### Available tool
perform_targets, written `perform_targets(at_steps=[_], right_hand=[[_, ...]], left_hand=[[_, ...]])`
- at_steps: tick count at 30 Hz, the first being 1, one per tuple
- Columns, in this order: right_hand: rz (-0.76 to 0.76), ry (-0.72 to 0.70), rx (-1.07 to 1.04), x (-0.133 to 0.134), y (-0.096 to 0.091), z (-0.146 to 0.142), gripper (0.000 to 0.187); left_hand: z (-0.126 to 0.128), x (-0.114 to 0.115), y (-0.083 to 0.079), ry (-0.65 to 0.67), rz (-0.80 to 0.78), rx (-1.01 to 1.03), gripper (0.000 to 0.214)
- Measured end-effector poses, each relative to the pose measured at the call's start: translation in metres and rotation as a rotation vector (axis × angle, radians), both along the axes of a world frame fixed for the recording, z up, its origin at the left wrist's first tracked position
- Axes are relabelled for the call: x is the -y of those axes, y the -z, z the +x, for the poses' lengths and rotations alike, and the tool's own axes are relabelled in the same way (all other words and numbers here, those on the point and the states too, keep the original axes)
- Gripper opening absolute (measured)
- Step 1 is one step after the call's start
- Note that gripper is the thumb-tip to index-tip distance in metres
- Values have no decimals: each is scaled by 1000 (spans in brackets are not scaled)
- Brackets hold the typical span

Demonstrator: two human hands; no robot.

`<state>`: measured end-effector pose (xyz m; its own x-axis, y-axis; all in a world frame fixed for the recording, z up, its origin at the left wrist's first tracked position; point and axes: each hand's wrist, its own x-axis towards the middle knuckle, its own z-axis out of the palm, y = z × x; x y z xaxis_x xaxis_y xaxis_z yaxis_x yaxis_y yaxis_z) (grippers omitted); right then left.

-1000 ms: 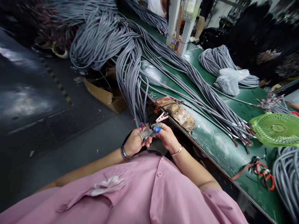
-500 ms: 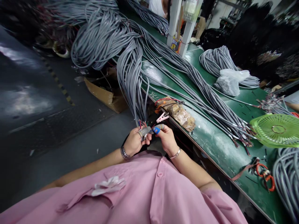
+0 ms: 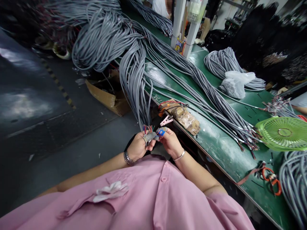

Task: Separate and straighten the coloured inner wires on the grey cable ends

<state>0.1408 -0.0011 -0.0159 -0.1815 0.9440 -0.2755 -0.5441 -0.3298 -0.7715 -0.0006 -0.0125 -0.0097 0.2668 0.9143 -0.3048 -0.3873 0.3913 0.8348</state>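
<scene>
Close to the table edge, my left hand (image 3: 138, 146) is closed around the end of a grey cable, where thin coloured wires (image 3: 149, 129) fan out. Grey wrapping covers its thumb. My right hand (image 3: 171, 142) meets it in a pinch on the fine wires, with a blue wrap on the thumb and a grey one on a finger. The exact wire between the fingertips is too small to make out. Behind the hands a bundle of grey cables (image 3: 134, 73) hangs down from the table. A pink clothespin-like clip (image 3: 166, 120) sits just beyond my right hand.
A taped wooden block (image 3: 185, 118) lies at the edge of the green table (image 3: 222, 148). Long grey cables (image 3: 203, 80) run across it. To the right are a green fan (image 3: 284, 132) and orange-handled scissors (image 3: 271, 179). A cardboard box (image 3: 105, 97) stands below, left.
My hands stay together at the cable end. The right fingertips have shifted slightly over the wires, and the coloured wires are spread a little differently.
</scene>
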Motion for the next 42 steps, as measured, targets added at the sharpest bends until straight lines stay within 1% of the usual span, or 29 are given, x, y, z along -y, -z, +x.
perform_targets(at_steps=[2,5,8,12,15,18,21,25,28,31,34,37,39,42], right_hand=[[-12,-25,-46,-1,-1,0,25],[-14,-45,-47,-2,-2,3,24],[-28,-28,-50,-3,1,12,25],[-90,50,-57,-12,8,24,37],[-82,54,-48,-22,7,28,44],[-16,38,-36,-30,1,27,46],[52,35,-71,-31,-4,23,48],[45,22,-137,-29,-6,18,46],[6,24,-177,-31,-5,14,41],[-11,74,-198,-35,-4,9,37],[-4,156,-170,-37,-5,5,37],[5,197,-117,-37,-6,1,39],[0,194,-106,-36,-6,1,41],[-13,137,-137,-33,-7,4,48]], left_hand=[[0,0,0,1,2,-5,28],[-1,-2,-2,-29,8,-35,28],[-2,-4,-6,-74,13,-58,27],[-1,-7,-14,-82,18,-40,28],[3,-8,-20,-54,6,-10,28],[8,-11,-24,-23,-24,53,26],[12,-15,-26,-10,-68,155,23],[16,-18,-27,-15,-132,235,18],[19,-17,-26,-19,-158,246,16],[21,-17,-25,-26,-163,245,16],[21,-16,-24,-24,-158,219,18],[22,-16,-23,-8,-153,193,20],[21,-15,-23,-2,-153,183,21],[20,-14,-25,-18,-136,177,22]])
